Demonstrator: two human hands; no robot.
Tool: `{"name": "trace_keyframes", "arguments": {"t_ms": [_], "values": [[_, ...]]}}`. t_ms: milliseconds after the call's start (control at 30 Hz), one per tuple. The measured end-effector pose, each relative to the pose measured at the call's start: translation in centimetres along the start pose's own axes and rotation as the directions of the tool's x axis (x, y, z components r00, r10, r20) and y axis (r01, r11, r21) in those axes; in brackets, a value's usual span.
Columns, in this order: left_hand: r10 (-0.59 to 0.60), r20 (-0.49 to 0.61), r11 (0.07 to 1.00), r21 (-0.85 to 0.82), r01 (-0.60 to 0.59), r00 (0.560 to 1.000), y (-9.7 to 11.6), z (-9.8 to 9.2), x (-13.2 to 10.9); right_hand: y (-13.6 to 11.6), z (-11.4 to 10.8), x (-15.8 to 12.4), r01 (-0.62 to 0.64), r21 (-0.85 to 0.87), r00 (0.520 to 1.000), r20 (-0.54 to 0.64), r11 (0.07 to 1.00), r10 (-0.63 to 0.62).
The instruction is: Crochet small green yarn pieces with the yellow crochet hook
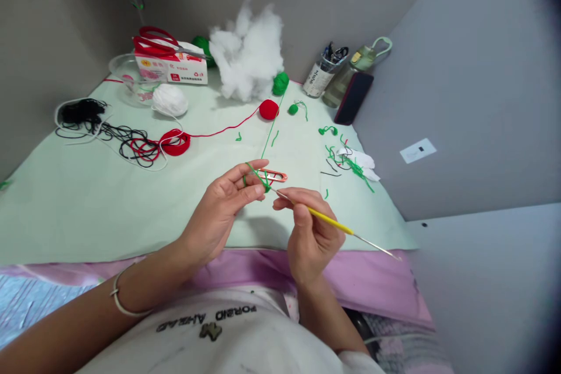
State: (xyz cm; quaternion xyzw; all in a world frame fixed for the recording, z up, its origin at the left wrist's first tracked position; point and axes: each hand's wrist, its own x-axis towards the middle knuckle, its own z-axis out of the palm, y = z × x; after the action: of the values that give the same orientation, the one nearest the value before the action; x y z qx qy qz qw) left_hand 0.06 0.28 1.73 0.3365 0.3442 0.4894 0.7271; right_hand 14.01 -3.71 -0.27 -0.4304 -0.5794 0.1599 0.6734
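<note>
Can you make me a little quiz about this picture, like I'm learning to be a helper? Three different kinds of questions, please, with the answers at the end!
1. Which grip holds the hook, left or right?
2. True or false: the phone is next to the scissors.
3. What colour is the yarn in the left grip? A) red B) green C) black

Key:
1. The right grip.
2. False: the phone is beside the bottle.
3. B.

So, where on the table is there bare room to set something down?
The widest free patch lies left of the left hand, between the black yarn and the near edge of the table. The back is crowded around the white stuffing, the right side with thread scraps.
</note>
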Motion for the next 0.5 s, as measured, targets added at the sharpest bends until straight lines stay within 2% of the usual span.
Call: {"name": "trace_keyframes", "arguments": {"t_ms": [133, 333, 500], "values": [[0.011, 0.003, 1.000, 0.009, -0.011, 1.000, -0.1, -0.1, -0.1, 0.0, 0.0, 0.1, -0.023, -0.010, 0.999, -0.038, 1.000, 0.023], [0.013, 0.056, 1.000, 0.016, -0.014, 0.998, -0.4, 0.1, -0.2, 0.4, 0.0, -0.3, 0.131, -0.146, 0.990, -0.021, 0.981, -0.136], [-0.092, 0.067, 0.990, -0.099, 0.099, 0.993, -0.2, 0.5, -0.2, 1.0, 0.3, -0.6, 0.189, -0.172, 0.979, -0.039, 0.967, -0.199]]}}
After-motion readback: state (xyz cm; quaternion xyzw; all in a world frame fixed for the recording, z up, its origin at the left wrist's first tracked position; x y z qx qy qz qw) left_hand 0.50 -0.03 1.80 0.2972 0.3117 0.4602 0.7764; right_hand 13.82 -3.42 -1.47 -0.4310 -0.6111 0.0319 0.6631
